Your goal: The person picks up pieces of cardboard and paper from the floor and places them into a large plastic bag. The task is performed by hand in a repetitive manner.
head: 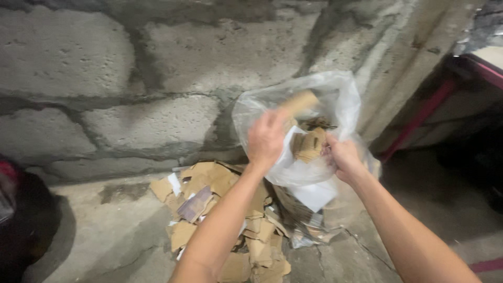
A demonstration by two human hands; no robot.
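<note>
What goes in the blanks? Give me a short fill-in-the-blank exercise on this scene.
1. The left hand holds a piece of ____ over the clear plastic bag.
2. The right hand grips the bag's ____.
3. The pile of torn cardboard scraps lies on the concrete ____.
4. Behind the bag stands a wall of grey ____.

Missing words: cardboard; rim; floor; blocks

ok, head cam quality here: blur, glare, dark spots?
Head view: left hand and the cardboard tube it holds are motion-smeared; right hand a little sharper. Clear plastic bag shows pale glare along its upper side. Block wall evenly lit and soft; right side under the red-framed table falls into deep shadow.
</note>
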